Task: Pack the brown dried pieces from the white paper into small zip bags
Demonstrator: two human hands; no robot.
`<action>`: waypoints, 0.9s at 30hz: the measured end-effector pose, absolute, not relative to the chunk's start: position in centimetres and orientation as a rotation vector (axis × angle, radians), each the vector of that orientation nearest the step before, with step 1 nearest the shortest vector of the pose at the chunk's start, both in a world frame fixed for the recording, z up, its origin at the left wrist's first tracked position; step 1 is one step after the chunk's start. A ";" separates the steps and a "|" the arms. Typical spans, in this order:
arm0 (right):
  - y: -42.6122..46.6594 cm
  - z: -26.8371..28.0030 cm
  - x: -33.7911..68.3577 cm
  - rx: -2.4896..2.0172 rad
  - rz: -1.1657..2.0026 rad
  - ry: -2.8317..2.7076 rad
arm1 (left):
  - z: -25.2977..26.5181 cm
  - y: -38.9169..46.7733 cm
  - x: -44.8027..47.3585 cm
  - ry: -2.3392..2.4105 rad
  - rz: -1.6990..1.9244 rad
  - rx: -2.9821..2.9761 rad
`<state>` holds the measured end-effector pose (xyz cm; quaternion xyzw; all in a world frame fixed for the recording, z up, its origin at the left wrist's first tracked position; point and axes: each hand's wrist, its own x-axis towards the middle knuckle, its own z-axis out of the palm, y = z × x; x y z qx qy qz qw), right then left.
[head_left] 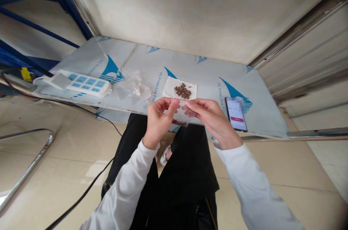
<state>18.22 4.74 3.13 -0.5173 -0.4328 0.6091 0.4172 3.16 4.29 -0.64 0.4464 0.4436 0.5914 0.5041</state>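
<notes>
Between both hands hangs a small clear plastic bag (179, 118) with several reddish-brown pieces at its bottom, over the front edge of the table. My left hand (162, 117) pinches the bag's top edge on one side, thumb against fingers. On the other side my right hand (208, 114) pinches the same edge. Just beyond the fingertips lies a white paper sheet (168, 86) on the table, bearing a pile of small reddish-brown cylindrical pieces (183, 91). Whether the bag's top is sealed cannot be made out.
Several clear plastic bags (133, 88) lie to the left, next to a white power strip (87, 84) with blue sockets. A phone (236, 114) with its screen lit lies at the right on the film-covered table (261, 103). A black cable (81, 195) runs down to the floor.
</notes>
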 end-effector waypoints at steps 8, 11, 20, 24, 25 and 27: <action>5.0 3.0 18.6 -1.354 1.581 -1.027 | -0.2 4.5 3.2 1.084 1.349 0.838; 5.2 3.1 18.5 -1.377 1.614 -0.974 | 0.0 4.4 3.2 1.081 1.316 0.781; 5.2 3.1 18.5 -1.378 1.634 -0.959 | 0.3 4.3 3.3 1.066 1.287 0.706; 5.2 3.0 18.5 -1.377 1.633 -0.961 | 0.3 4.3 3.3 1.071 1.286 0.702; 5.2 3.0 18.5 -1.377 1.633 -0.960 | 0.3 4.3 3.4 1.071 1.284 0.701; 5.2 3.0 18.5 -1.373 1.636 -0.955 | 0.2 4.2 3.4 1.074 1.283 0.704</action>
